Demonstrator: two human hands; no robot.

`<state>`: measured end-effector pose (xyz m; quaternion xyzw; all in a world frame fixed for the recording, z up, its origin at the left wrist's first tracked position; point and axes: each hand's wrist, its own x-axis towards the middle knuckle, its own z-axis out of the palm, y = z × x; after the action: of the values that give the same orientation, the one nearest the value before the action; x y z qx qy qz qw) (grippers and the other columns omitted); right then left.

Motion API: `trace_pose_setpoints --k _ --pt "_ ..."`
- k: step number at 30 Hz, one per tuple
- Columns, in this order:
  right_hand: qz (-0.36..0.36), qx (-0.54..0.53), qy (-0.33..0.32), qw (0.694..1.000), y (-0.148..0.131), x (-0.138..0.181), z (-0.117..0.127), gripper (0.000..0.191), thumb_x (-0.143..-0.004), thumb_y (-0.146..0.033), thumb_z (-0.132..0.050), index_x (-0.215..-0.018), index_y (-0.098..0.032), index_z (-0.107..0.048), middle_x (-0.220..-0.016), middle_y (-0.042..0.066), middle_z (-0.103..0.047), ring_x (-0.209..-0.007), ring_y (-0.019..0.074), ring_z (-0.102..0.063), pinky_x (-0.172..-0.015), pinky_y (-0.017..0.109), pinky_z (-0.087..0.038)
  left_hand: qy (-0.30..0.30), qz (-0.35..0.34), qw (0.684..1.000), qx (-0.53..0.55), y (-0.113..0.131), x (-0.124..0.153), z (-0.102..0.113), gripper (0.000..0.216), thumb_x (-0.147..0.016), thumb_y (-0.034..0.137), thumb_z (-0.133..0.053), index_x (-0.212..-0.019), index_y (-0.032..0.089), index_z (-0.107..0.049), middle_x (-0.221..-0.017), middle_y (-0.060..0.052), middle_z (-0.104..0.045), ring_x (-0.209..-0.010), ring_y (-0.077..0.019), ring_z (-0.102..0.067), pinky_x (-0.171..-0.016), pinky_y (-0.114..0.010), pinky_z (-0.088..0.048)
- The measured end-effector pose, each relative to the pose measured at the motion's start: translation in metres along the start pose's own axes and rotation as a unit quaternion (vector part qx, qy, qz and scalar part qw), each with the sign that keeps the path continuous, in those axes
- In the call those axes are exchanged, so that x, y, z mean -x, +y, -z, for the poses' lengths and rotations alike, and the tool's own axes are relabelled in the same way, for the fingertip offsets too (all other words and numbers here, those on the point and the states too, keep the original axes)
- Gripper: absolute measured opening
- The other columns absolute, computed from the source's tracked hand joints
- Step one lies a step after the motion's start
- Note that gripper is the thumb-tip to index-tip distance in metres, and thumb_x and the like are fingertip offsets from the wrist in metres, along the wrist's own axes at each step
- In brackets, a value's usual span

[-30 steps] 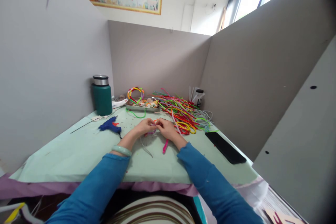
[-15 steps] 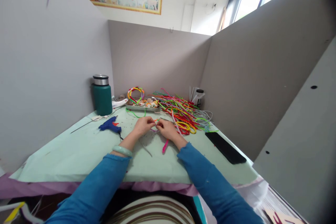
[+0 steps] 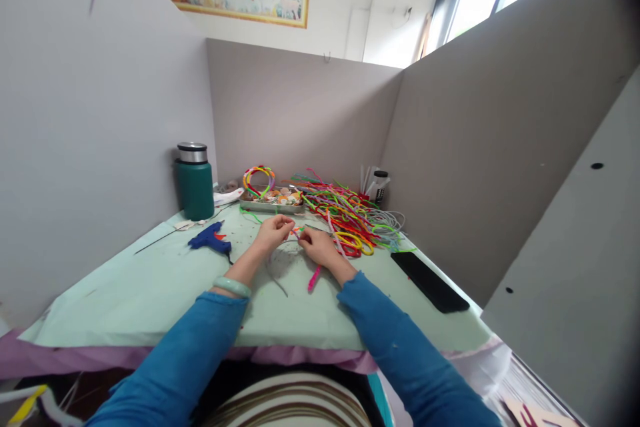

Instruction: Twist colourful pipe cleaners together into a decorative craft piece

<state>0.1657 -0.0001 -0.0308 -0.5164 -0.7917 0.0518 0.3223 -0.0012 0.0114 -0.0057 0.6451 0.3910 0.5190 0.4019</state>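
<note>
My left hand (image 3: 273, 232) and my right hand (image 3: 316, 246) meet over the middle of the pale green table cover (image 3: 130, 293). Both pinch a small piece made of coloured pipe cleaners (image 3: 296, 232) held between the fingertips. A pink pipe cleaner (image 3: 314, 277) trails down from under my right hand onto the cover. A thin grey wire (image 3: 276, 279) lies just below my left hand. A pale green bangle (image 3: 232, 286) sits on my left wrist.
A heap of coloured pipe cleaners (image 3: 345, 213) lies behind my right hand. A metal tray (image 3: 273, 203) with small bits and a rainbow ring (image 3: 259, 179) stands at the back. Blue glue gun (image 3: 209, 238) and green flask (image 3: 194, 181) are left; a black phone (image 3: 429, 280) is right.
Both hands have lifted slightly and shifted away from me with the small piece. The pink pipe cleaner's tail has followed a little.
</note>
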Motion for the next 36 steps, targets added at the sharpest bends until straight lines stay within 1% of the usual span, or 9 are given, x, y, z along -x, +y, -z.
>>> trace_pose_setpoints --k 7,11,14,17,20,26,30,33,36 --pt "-0.029 -0.001 0.018 0.999 -0.001 -0.001 0.002 0.012 -0.083 -0.025 -0.054 -0.087 -0.021 -0.065 -0.079 0.002 -0.068 -0.070 0.0150 -0.056 -0.060 0.024 -0.033 -0.021 0.049 0.992 0.117 0.008 0.006 0.004 0.036 -0.066 0.041 -0.072 -0.085 0.014 -0.057 -0.053 0.006 -0.053 -0.034 -0.0027 -0.033 -0.037 -0.020 -0.029" --pt "-0.048 0.007 0.021 0.999 0.002 -0.002 0.001 0.012 -0.082 -0.025 -0.055 -0.087 -0.021 -0.065 -0.080 0.003 -0.068 -0.071 0.0156 -0.057 -0.061 0.024 -0.034 -0.060 0.067 0.983 0.158 0.012 0.009 0.006 0.035 -0.067 0.041 -0.073 -0.083 0.013 -0.059 -0.051 0.006 -0.051 -0.033 -0.0018 -0.031 -0.038 -0.021 -0.032" --pt "-0.055 0.010 0.019 0.998 0.003 -0.001 0.001 0.012 -0.082 -0.025 -0.055 -0.086 -0.021 -0.065 -0.080 0.003 -0.068 -0.071 0.0159 -0.056 -0.061 0.025 -0.033 -0.061 0.070 0.978 0.188 0.012 0.008 0.007 0.035 -0.065 0.039 -0.075 -0.084 0.012 -0.061 -0.054 0.005 -0.054 -0.033 -0.0018 -0.033 -0.039 -0.021 -0.036" --pt "-0.059 0.018 0.017 0.998 0.004 -0.001 0.002 0.012 -0.082 -0.025 -0.055 -0.086 -0.021 -0.065 -0.079 0.003 -0.067 -0.070 0.0159 -0.055 -0.061 0.025 -0.033 -0.041 0.065 0.970 0.232 0.010 0.006 0.010 0.036 -0.062 0.032 -0.077 -0.088 0.011 -0.062 -0.065 0.001 -0.062 -0.035 -0.0018 -0.037 -0.040 -0.022 -0.039" --pt "-0.064 0.021 0.015 0.998 0.003 -0.001 0.003 0.012 -0.081 -0.024 -0.055 -0.085 -0.021 -0.065 -0.078 0.003 -0.067 -0.069 0.0155 -0.055 -0.060 0.024 -0.032 -0.020 0.053 0.960 0.273 0.009 0.004 0.013 0.036 -0.066 0.028 -0.074 -0.095 0.011 -0.063 -0.075 -0.002 -0.066 -0.037 -0.0012 -0.038 -0.042 -0.022 -0.040" --pt "-0.070 0.017 0.017 0.997 0.004 -0.001 0.003 0.011 -0.079 -0.023 -0.057 -0.084 -0.021 -0.066 -0.077 0.003 -0.067 -0.068 0.0152 -0.055 -0.059 0.024 -0.033 0.020 0.020 0.958 0.285 0.013 0.004 0.018 0.039 -0.069 0.024 -0.067 -0.105 0.010 -0.062 -0.090 -0.008 -0.070 -0.042 -0.0026 -0.042 -0.047 -0.023 -0.043" --pt "-0.072 0.014 0.015 0.997 0.004 0.000 0.004 0.010 -0.078 -0.022 -0.057 -0.083 -0.021 -0.066 -0.076 0.003 -0.067 -0.067 0.0149 -0.055 -0.057 0.024 -0.032 0.062 0.007 0.962 0.266 0.013 0.002 0.018 0.038 -0.069 0.025 -0.065 -0.103 0.009 -0.060 -0.085 -0.007 -0.070 -0.040 -0.0036 -0.044 -0.045 -0.023 -0.042" --pt "-0.069 0.015 0.015 0.997 0.003 -0.001 0.004 0.010 -0.078 -0.022 -0.057 -0.083 -0.021 -0.066 -0.076 0.003 -0.067 -0.066 0.0147 -0.055 -0.058 0.024 -0.032 0.098 -0.007 0.969 0.228 0.010 -0.001 0.018 0.040 -0.071 0.034 -0.065 -0.102 0.009 -0.060 -0.079 -0.005 -0.069 -0.039 -0.0039 -0.043 -0.043 -0.022 -0.038" --pt "-0.066 0.018 0.010 0.998 0.003 -0.001 0.003 0.011 -0.079 -0.023 -0.056 -0.085 -0.021 -0.066 -0.077 0.003 -0.068 -0.068 0.0151 -0.056 -0.058 0.024 -0.033 0.158 -0.028 0.969 0.186 0.006 -0.004 0.019 0.043 -0.072 0.045 -0.065 -0.095 0.009 -0.063 -0.069 -0.003 -0.066 -0.036 -0.0034 -0.040 -0.040 -0.021 -0.032"
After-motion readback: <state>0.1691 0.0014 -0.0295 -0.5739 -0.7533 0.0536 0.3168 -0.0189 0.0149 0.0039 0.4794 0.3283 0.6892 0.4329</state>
